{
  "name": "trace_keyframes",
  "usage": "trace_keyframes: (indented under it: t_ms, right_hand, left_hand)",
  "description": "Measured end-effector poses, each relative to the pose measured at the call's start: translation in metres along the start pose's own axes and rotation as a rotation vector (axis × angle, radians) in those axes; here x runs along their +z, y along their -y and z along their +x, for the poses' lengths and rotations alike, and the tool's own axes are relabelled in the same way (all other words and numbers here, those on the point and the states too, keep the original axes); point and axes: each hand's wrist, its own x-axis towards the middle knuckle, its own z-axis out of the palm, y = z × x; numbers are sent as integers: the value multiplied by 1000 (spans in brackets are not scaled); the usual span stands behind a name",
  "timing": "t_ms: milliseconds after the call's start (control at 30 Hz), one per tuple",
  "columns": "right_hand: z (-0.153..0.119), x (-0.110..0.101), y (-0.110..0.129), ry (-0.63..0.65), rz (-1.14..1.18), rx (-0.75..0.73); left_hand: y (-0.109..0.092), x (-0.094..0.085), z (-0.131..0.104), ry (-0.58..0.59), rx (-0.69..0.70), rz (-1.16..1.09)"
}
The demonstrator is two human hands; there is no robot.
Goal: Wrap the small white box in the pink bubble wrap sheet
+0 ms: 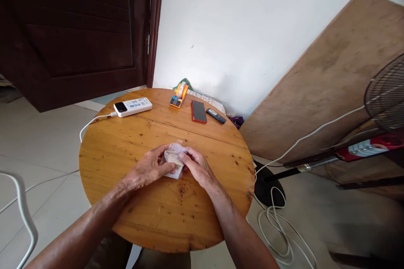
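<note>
Both my hands grip a small packet in whitish, see-through wrapping (173,159), just above or on the middle of the round wooden table (126,147). My left hand (150,167) is closed on its left side, thumb laid across the front. From the right, my right hand (197,166) pinches the upper edge, with the thumb on top. Something pale and flat shows through the wrapping, but I cannot make out what it is. The far fingers of both hands are partly hidden behind the packet.
Along the far side are a white power bank (135,106) with a cable, an orange tape dispenser (179,96), a red-edged phone (198,112) and a dark remote-like device (216,115). A fan (386,92) stands right; white cable coils (279,227) lie on the floor.
</note>
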Motion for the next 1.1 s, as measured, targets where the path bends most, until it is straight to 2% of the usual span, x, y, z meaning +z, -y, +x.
trace_keyframes:
  t_ms: [200,433,567,733,900,1100]
  right_hand:
    - [-6,2,8,-18,-62,-79]
    - [1,8,7,-112,42,-126]
    - [3,13,11,-225,-69,-186]
    - [-1,19,14,-297,-201,-305]
    - [-3,18,12,-326,-201,-270]
    - [3,11,18,-288,-67,-212]
  left_hand:
    - [2,5,3,38,-51,-271]
    - [3,6,6,44,-25,-261]
    - [0,5,7,74,-31,-279]
    - [-2,5,6,72,-68,-317]
    - [-4,4,5,82,-63,-317]
    - [-7,3,4,98,-64,-363]
